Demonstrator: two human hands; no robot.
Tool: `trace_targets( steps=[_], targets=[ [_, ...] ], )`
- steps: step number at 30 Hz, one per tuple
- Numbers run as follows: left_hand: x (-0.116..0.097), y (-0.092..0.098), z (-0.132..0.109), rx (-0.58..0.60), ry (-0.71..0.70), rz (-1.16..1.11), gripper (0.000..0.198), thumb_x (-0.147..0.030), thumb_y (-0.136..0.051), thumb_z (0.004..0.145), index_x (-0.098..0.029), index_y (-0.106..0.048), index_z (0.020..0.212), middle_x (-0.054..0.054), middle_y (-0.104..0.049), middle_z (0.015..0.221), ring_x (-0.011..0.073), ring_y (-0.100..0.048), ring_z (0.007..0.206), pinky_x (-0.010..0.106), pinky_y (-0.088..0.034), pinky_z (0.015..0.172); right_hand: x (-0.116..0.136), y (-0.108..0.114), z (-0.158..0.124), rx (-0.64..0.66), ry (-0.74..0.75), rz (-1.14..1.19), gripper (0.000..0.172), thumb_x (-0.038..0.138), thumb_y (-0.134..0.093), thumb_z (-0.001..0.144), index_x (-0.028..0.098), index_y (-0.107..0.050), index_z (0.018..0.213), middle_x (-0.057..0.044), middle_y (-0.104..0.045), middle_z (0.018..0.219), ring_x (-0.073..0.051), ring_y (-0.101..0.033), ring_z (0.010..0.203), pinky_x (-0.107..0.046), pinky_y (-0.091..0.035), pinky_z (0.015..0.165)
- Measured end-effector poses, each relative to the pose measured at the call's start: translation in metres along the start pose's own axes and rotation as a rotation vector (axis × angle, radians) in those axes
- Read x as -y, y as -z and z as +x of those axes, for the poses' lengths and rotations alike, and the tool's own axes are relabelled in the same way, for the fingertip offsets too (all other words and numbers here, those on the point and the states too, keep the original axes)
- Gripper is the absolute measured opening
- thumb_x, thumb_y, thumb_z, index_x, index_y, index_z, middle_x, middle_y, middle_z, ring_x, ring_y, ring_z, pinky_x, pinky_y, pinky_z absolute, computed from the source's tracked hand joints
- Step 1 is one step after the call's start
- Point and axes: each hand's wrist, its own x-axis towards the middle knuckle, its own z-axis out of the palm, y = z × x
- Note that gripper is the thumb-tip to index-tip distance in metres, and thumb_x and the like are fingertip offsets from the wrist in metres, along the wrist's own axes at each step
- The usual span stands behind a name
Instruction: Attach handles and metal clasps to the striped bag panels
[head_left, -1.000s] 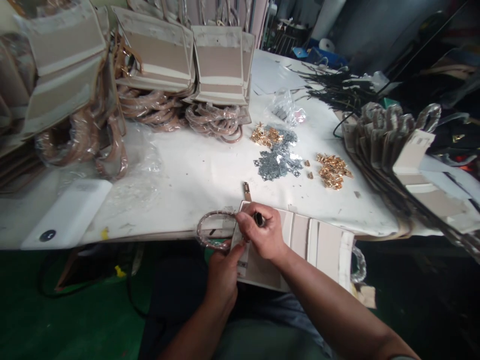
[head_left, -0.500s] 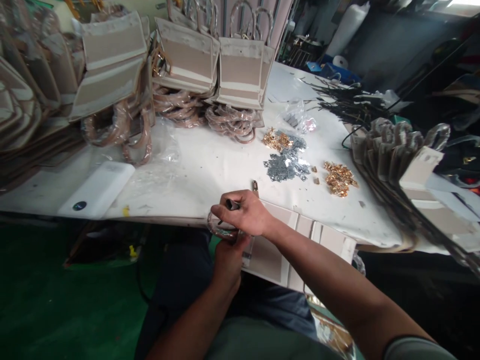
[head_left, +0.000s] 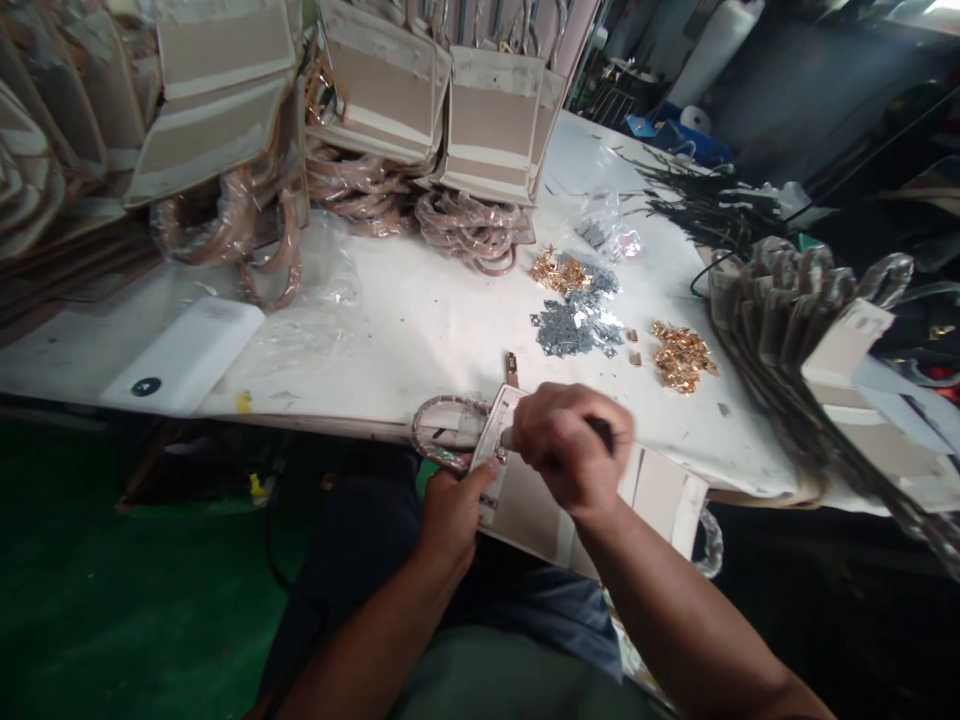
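Observation:
A beige bag panel (head_left: 529,505) lies across my lap and the table's front edge, its plastic-wrapped handle (head_left: 424,430) looping out to the left. My left hand (head_left: 454,510) is closed on the panel's left edge, thumb on top beside a small metal fitting (head_left: 501,455). Above the panel, my right hand (head_left: 574,445) is wrapped round a dark-handled tool (head_left: 602,433). Its pale tip points left, near the fitting; whether it touches is unclear. A strap with a metal end (head_left: 511,368) sticks out beyond the panel's far edge.
Gold metal pieces (head_left: 682,358) and grey metal plates (head_left: 574,328) lie in piles on the white table (head_left: 397,335). Stacked bag panels (head_left: 495,125) stand at the back, with more (head_left: 772,300) at the right. A white box-shaped object (head_left: 187,355) sits at the left edge.
My right hand has moved right from above the handle to over the panel, turning the tool so its tip points left. My left hand stays at the panel's edge, now more visible.

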Motion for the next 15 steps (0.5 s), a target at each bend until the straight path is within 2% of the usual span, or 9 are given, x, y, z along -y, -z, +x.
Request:
trace_targets(
  steps=[5, 8, 11, 13, 15],
  targets=[
    [-0.004, -0.003, -0.003, -0.009, 0.012, -0.013, 0.042, -0.035, -0.090, 0.054, -0.010, -0.080, 0.086, 0.008, -0.078, 0.073, 0.0210, -0.072, 0.065, 0.028, -0.056, 0.062, -0.012, 0.005, -0.005, 0.018, -0.065, -0.097, 0.038, 0.032, -0.064, 0.101, 0.022, -0.052, 0.067, 0.003, -0.052, 0.059, -0.012, -0.047, 0.053, -0.027, -0.038, 0.053],
    [-0.003, -0.003, -0.002, -0.015, 0.008, -0.004, 0.040, -0.034, -0.089, 0.055, -0.010, -0.080, 0.086, 0.008, -0.078, 0.072, 0.0219, -0.072, 0.062, 0.028, -0.055, 0.058, -0.014, 0.003, -0.007, -0.015, -0.037, -0.053, 0.039, 0.037, -0.063, 0.102, 0.023, -0.050, 0.068, 0.003, -0.052, 0.060, -0.013, -0.048, 0.053, -0.028, -0.040, 0.053],
    [-0.001, -0.001, -0.001, -0.021, -0.010, 0.017, 0.040, -0.033, -0.089, 0.054, -0.011, -0.079, 0.087, 0.009, -0.079, 0.075, 0.0235, -0.074, 0.065, 0.029, -0.056, 0.059, -0.014, 0.003, -0.009, -0.010, -0.076, -0.119, 0.041, 0.040, -0.063, 0.100, 0.022, -0.050, 0.066, 0.003, -0.052, 0.059, -0.012, -0.046, 0.053, -0.027, -0.038, 0.053],
    [0.000, 0.001, 0.000, -0.004, -0.002, 0.022, 0.045, -0.034, -0.090, 0.054, -0.010, -0.080, 0.091, 0.009, -0.079, 0.076, 0.0260, -0.075, 0.067, 0.031, -0.058, 0.062, -0.009, 0.012, -0.007, -0.026, -0.127, -0.207, 0.042, 0.042, -0.063, 0.100, 0.022, -0.051, 0.065, 0.004, -0.051, 0.057, -0.012, -0.045, 0.053, -0.027, -0.038, 0.054],
    [0.001, 0.003, 0.002, 0.016, 0.017, 0.022, 0.049, -0.035, -0.091, 0.055, -0.009, -0.079, 0.095, 0.010, -0.079, 0.077, 0.0289, -0.077, 0.071, 0.034, -0.060, 0.063, 0.001, 0.029, -0.005, -0.102, -0.185, -0.348, 0.044, 0.044, -0.063, 0.100, 0.021, -0.052, 0.064, 0.004, -0.050, 0.054, -0.012, -0.044, 0.051, -0.027, -0.037, 0.054]
  ],
)
